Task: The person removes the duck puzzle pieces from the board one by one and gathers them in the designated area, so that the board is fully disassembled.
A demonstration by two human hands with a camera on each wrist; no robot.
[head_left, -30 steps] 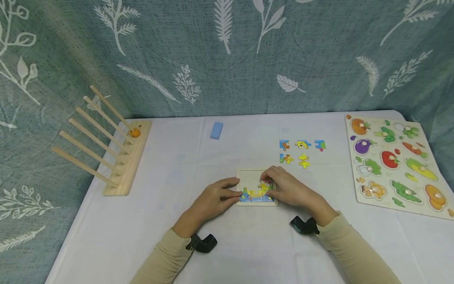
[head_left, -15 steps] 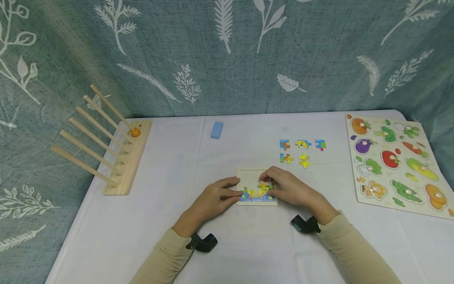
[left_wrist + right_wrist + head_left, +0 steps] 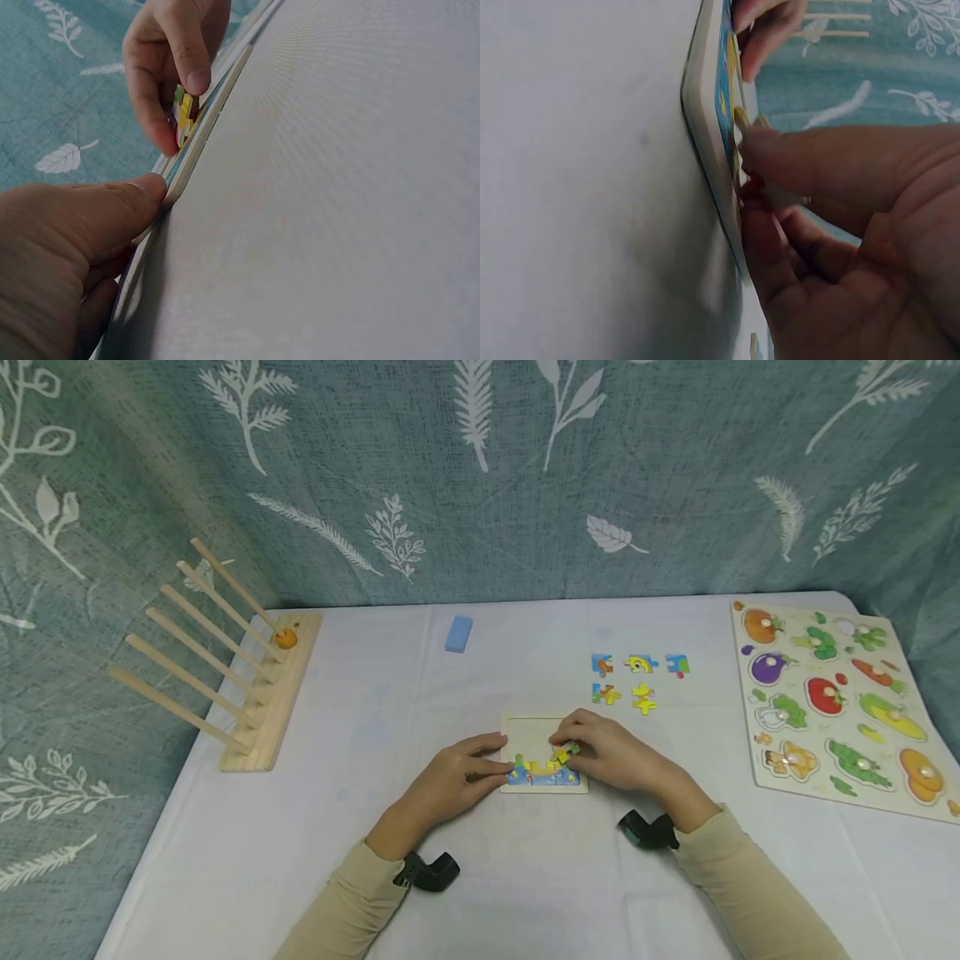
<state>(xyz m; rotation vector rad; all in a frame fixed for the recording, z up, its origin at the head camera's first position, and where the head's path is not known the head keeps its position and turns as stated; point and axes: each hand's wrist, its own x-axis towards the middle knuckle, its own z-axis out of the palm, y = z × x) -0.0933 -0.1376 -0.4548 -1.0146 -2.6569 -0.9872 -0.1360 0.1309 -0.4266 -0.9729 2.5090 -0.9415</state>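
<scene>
While the right grip [image 3: 613,756] pinches it, the puzzle piece [image 3: 564,752]: tipped up over the right side of the wooden tray [image 3: 528,732]; whether it touches the tray I cannot tell.
Piece in handling: likely light, thin and stiff, its printed face perhaps slightly slick; the tabs look easiest to chip.
Hold on the piece: best across opposite edges, between thumb and finger.
Right grip: thumb and finger pressed onto the piece.
Left grip [image 3: 453,777]: thumb and fingers holding the tray's left edge.
Tray: flat, its near strip filled with blue and yellow pieces [image 3: 545,779]; probably light enough to slide if pushed.
Loose pieces [image 3: 643,700]: five, three behind two, beyond the tray to the right.
Tabletop [image 3: 375,710]: white cloth, faintly creased; flat pieces may be awkward to lift from it.
Left side: peg rack [image 3: 288,687] with an orange bead [image 3: 286,638] at its far peg.
Far edge: blue block [image 3: 459,634].
Right side: vegetable board [image 3: 821,735], lying flat.
Room: teal curtain [image 3: 525,535] with white leaf prints behind the tabletop.
</scene>
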